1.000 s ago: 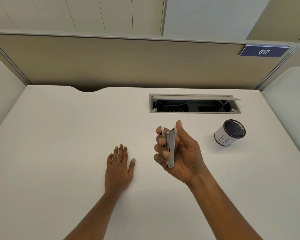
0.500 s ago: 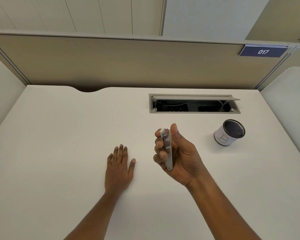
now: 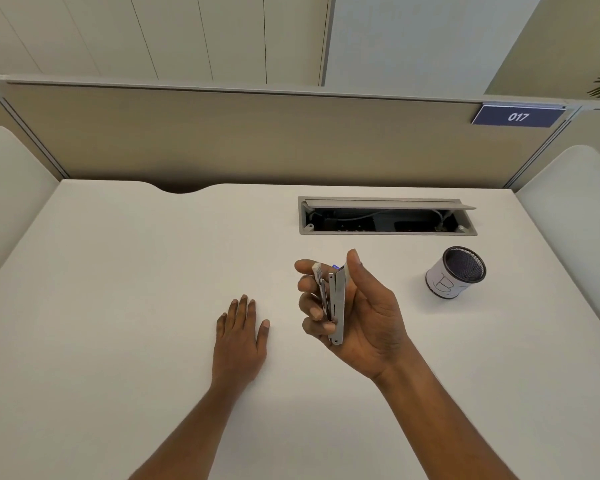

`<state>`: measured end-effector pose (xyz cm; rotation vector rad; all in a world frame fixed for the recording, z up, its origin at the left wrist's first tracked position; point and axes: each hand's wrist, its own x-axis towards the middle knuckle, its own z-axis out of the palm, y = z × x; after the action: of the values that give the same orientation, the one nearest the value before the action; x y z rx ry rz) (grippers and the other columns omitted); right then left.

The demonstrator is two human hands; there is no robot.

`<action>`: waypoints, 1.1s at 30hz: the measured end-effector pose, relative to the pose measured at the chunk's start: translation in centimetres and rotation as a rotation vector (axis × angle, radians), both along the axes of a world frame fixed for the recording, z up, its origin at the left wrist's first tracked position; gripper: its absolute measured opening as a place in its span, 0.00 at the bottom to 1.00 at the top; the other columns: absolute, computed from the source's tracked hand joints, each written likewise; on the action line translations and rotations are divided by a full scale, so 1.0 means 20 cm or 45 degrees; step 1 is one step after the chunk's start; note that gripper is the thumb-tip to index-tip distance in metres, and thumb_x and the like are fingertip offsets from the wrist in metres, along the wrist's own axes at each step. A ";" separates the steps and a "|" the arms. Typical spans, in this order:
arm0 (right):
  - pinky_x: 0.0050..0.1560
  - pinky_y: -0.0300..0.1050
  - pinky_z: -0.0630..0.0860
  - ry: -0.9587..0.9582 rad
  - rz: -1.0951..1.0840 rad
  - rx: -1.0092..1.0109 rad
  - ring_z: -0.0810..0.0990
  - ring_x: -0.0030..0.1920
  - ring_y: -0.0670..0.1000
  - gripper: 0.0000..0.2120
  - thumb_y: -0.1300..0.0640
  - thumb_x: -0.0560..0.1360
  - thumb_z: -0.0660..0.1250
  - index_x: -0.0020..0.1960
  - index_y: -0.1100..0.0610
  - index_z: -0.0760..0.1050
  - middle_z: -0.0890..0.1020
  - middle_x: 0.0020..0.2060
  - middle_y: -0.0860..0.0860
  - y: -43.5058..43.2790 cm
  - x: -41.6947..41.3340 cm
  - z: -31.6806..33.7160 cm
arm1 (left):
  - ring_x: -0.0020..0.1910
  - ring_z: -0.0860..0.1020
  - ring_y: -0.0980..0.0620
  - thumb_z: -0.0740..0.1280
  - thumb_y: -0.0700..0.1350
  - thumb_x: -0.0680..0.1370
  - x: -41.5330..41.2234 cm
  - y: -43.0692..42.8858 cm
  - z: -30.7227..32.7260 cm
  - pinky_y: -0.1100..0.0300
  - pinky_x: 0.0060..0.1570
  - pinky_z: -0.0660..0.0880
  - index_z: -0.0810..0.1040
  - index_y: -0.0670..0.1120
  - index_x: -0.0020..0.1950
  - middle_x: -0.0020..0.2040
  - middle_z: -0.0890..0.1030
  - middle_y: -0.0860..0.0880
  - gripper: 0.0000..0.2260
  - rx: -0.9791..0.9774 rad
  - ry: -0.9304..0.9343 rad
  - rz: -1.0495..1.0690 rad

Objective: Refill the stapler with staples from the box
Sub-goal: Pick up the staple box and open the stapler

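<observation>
So rn the stapler (image 3: 338, 303) is up off the desk (image 3: 118, 306), held in the right hand (image 3: 364, 320). The fingers (image 3: 312, 311) curl round it from the left and the thumb (image 3: 354, 268) sits along its right edge, so it's a proper wrap-around hold, not a pinch.

The bit that matters imo is the long axis. It runs nearly straight away from the person, with the near end down by the heel of the palm and the far end up by the fingertips, pointing at the partition. The two metal parts meet at the near end and splay a little at the far end, so it looks partly open w/ the gap at the top. Can't tell if there's any staples in the channel, it's too thin to see.

The left hand (image 3: 239, 337) lies flat on the desk, palm down, fingers straight, holding nothing. It's just left of the stapler and def the free one, so my guess is it does the feeding, coming in from the left toward that splayed far end.

Problem is, I can't see a staple box anywhere. There's a tiny blue speck at the stapler's tip (no idea what that is). Otherwise there's only a white cup (image 3: 456, 273) w/ a dark mesh top off to the right and an open cable hatch (image 3: 387, 216) behind it.
</observation>
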<state>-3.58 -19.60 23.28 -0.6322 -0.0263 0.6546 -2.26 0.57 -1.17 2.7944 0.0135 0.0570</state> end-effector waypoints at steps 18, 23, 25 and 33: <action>0.39 0.41 0.76 -0.318 -0.232 -0.539 0.79 0.39 0.50 0.30 0.32 0.70 0.73 0.58 0.56 0.81 0.82 0.45 0.50 -0.02 -0.05 0.10 | 0.46 0.82 0.44 0.63 0.61 0.81 -0.15 -0.20 1.18 0.52 0.42 0.82 0.86 0.47 0.55 0.48 0.85 0.45 0.20 -1.693 -0.150 -0.163; 0.38 0.41 0.77 -0.382 -0.293 -0.617 0.78 0.37 0.49 0.27 0.31 0.69 0.72 0.50 0.56 0.79 0.81 0.40 0.53 0.01 -0.08 0.14 | 0.41 0.81 0.50 0.74 0.51 0.75 -0.22 -0.22 1.27 0.59 0.40 0.79 0.86 0.45 0.54 0.48 0.86 0.46 0.12 -1.728 -0.117 -0.239; 0.38 0.41 0.78 -0.422 -0.317 -0.674 0.80 0.37 0.49 0.26 0.32 0.71 0.71 0.49 0.56 0.78 0.82 0.40 0.54 0.01 -0.09 0.15 | 0.41 0.82 0.48 0.76 0.47 0.76 -0.23 -0.22 1.28 0.58 0.40 0.79 0.87 0.44 0.54 0.48 0.87 0.45 0.10 -1.739 -0.131 -0.229; 0.51 0.50 0.85 -0.776 -0.366 -1.044 0.88 0.50 0.56 0.16 0.44 0.73 0.75 0.55 0.52 0.85 0.88 0.50 0.52 -0.03 -0.13 0.21 | 0.53 0.85 0.42 0.77 0.46 0.75 -0.24 -0.16 1.26 0.42 0.54 0.83 0.88 0.45 0.54 0.51 0.88 0.44 0.09 -1.745 -0.118 -0.203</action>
<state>-6.26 -20.23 27.38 -1.5803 -0.2375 0.1465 -7.12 -2.54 24.11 1.4146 -0.1379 0.0912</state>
